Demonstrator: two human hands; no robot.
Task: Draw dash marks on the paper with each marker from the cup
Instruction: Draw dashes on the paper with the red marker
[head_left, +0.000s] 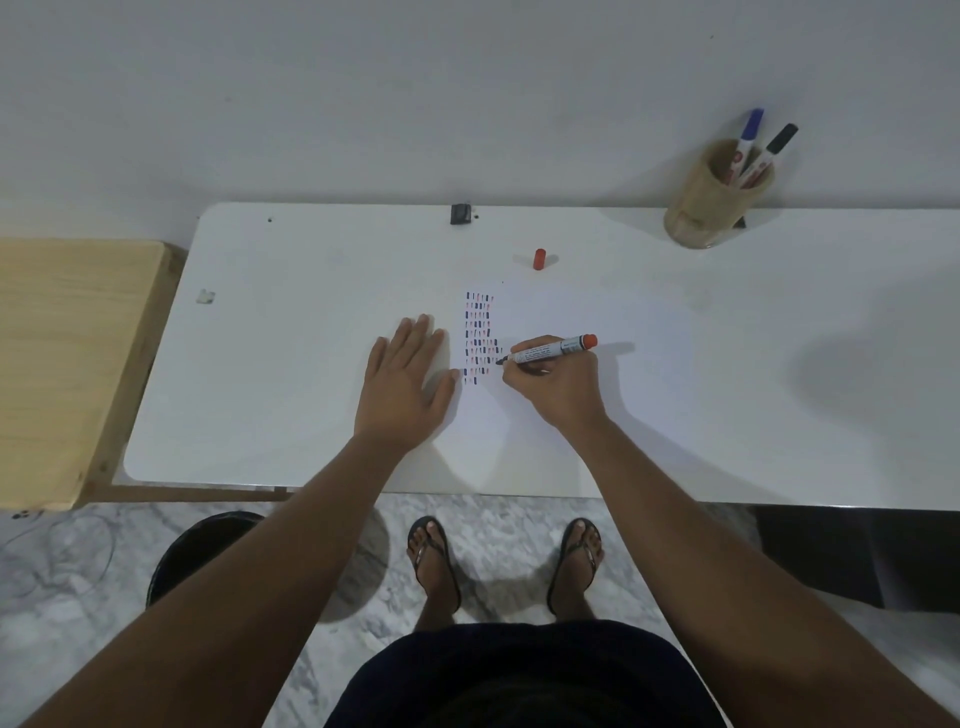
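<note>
A white sheet of paper (566, 332) lies on the white table (311, 291), with columns of short blue, red and dark dash marks (480, 335) at its left side. My right hand (558, 382) grips a red-ended marker (553, 351), uncapped, its tip touching the paper just right of the marks. My left hand (405, 382) rests flat, fingers spread, on the paper's left edge. The marker's red cap (540, 259) stands on the table beyond the paper. A wooden cup (717, 197) at the far right holds a blue marker (748, 137) and a black marker (776, 145).
A small black object (460, 213) sits at the table's far edge by the wall. A light wooden board (67, 364) adjoins the table on the left. Below the table's near edge are a dark round stool (208, 545) and my sandalled feet (504, 556).
</note>
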